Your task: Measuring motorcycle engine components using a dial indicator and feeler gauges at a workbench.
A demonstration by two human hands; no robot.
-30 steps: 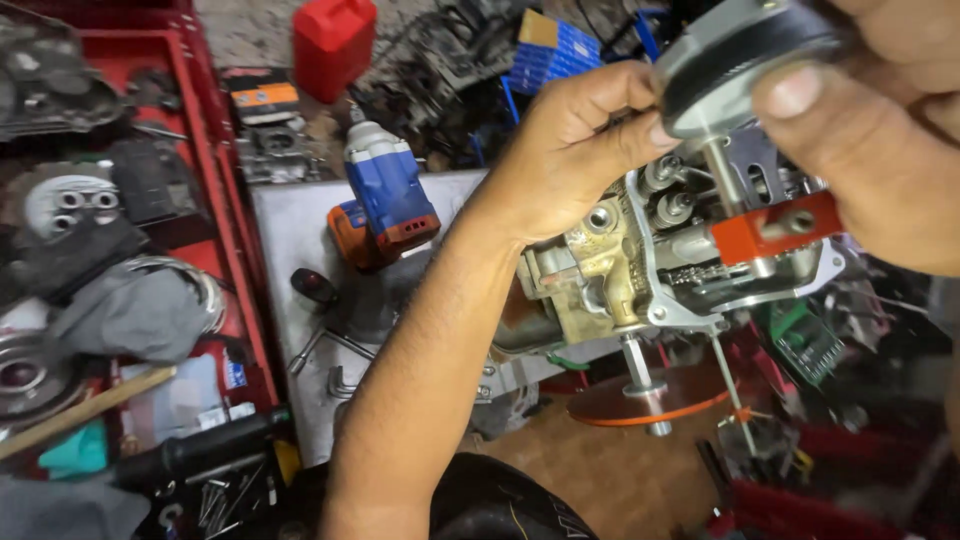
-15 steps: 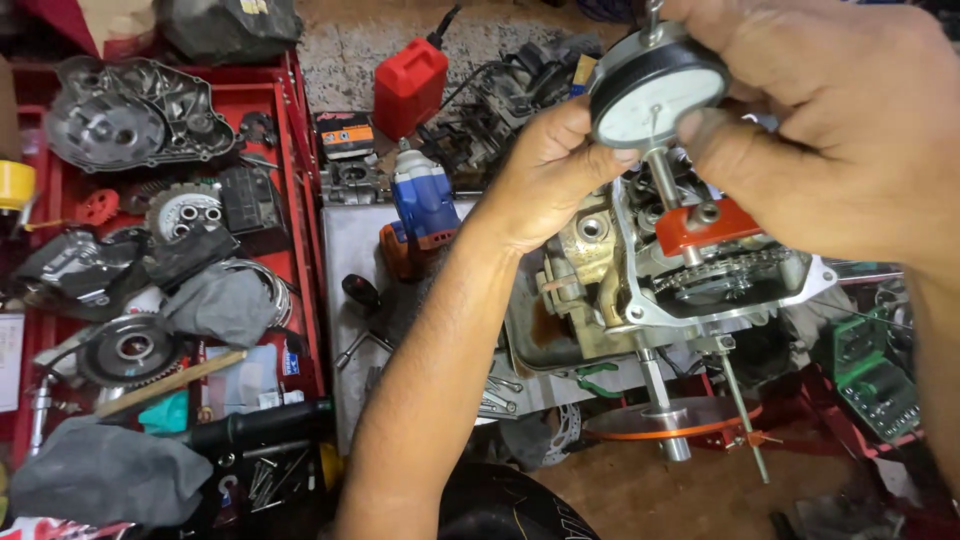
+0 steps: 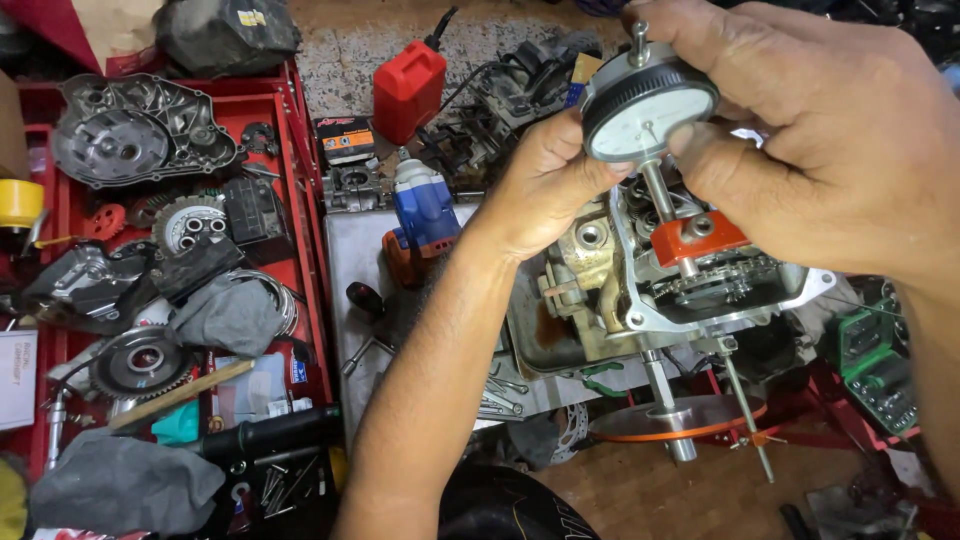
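Your right hand [image 3: 830, 150] grips a round, black-rimmed dial gauge [image 3: 645, 110] by its top, and your left hand [image 3: 545, 180] closes its fingers on the gauge's left rim. The gauge's stem stands in an orange block [image 3: 695, 238] on a grey metal engine head [image 3: 690, 280] above a steel tray [image 3: 350, 260]. A red parts tray [image 3: 308, 250] lies along the left; a red fuel can [image 3: 408, 88] stands on the gritty floor beyond.
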